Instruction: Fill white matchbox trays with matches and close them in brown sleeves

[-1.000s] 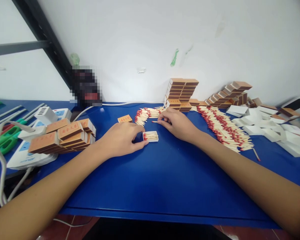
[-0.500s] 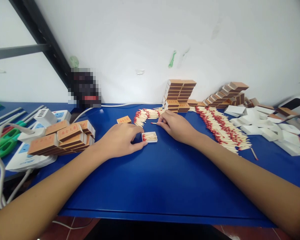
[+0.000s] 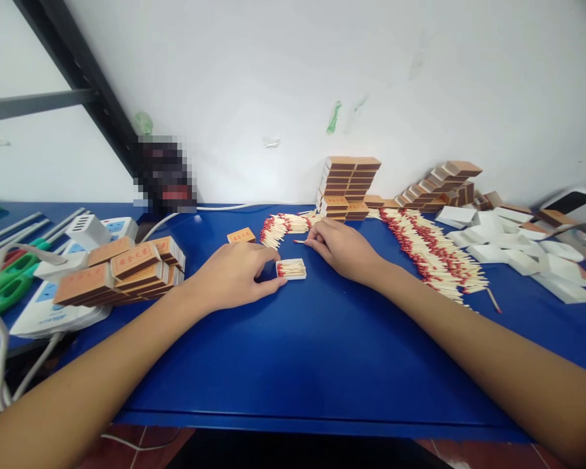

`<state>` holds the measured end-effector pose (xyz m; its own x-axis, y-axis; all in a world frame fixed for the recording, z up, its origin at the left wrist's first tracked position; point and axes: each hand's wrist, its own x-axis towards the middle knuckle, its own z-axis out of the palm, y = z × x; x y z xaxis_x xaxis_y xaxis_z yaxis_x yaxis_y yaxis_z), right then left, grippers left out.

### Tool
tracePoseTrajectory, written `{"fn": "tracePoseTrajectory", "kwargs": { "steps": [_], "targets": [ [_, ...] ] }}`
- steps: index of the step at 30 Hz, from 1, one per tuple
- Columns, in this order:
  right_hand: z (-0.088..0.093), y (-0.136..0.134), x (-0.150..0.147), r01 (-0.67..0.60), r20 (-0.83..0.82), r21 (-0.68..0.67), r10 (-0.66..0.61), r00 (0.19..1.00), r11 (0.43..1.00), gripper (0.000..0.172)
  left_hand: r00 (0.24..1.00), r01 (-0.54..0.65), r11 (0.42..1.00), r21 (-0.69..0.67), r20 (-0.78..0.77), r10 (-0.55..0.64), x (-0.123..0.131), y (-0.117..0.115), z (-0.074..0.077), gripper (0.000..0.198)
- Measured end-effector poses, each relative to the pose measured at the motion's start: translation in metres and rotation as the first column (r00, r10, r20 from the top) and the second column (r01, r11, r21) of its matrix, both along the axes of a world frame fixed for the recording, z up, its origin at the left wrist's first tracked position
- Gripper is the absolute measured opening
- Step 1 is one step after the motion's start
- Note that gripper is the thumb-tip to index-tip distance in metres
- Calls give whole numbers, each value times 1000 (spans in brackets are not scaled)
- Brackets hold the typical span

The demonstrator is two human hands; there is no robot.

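Note:
A small white matchbox tray (image 3: 298,277) lies on the blue table, with several matches (image 3: 290,268) inside, their red heads toward the left. My left hand (image 3: 237,275) holds the tray's left end between thumb and finger. Just above and right of the tray, my right hand (image 3: 339,246) pinches a single match (image 3: 300,242), its red head pointing left. Behind the two hands lies a curved row of loose matches (image 3: 275,229). An orange matchbox (image 3: 241,235) sits behind my left hand, partly hidden by it.
Matchboxes are stacked (image 3: 351,176) against the wall, with a leaning pile (image 3: 461,169) to their right. Long rows of matches (image 3: 427,254) and white trays (image 3: 522,244) lie at right. At left, more matchboxes (image 3: 137,260) rest on a power strip (image 3: 61,319) near green-handled scissors (image 3: 10,286).
Hardly anything differs. The view has shifted slightly; both hands keep their places, the left at the tray and the right with the match.

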<state>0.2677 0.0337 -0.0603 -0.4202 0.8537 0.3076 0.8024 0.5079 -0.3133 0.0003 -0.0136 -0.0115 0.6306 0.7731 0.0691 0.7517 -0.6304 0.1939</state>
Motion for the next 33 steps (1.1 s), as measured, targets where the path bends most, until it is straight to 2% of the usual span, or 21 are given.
{"fn": "tracePoseTrajectory", "kwargs": {
  "steps": [14,19,22,24,27,29,33],
  "targets": [
    [5,-3,0,-5,4,-8,5,1000,1000,12,1000,5,1000,-1,-3,-5,1,-1,1,27],
    [18,-30,-9,-121,-99,-5,120,988,993,14,1000,1,1000,4,-9,-1,1,-2,1,27],
    [25,-48,-16,-198,-61,-42,195,979,979,13,1000,-6,1000,7,-23,7,2,-3,1,28],
    [27,-52,-18,-219,-55,-68,216,975,973,12,1000,-9,1000,7,-26,9,2,-2,0,28],
    [26,-40,-13,-207,-131,-57,198,972,977,15,1000,-8,1000,9,-16,8,1,-2,0,29],
    [23,-25,-7,-152,-168,-14,148,975,988,18,1000,-8,1000,8,-13,9,0,-1,0,30],
    [9,0,6,-90,-90,96,99,991,991,27,1000,-11,1000,-1,-11,11,0,-1,0,30]
  ]
}}
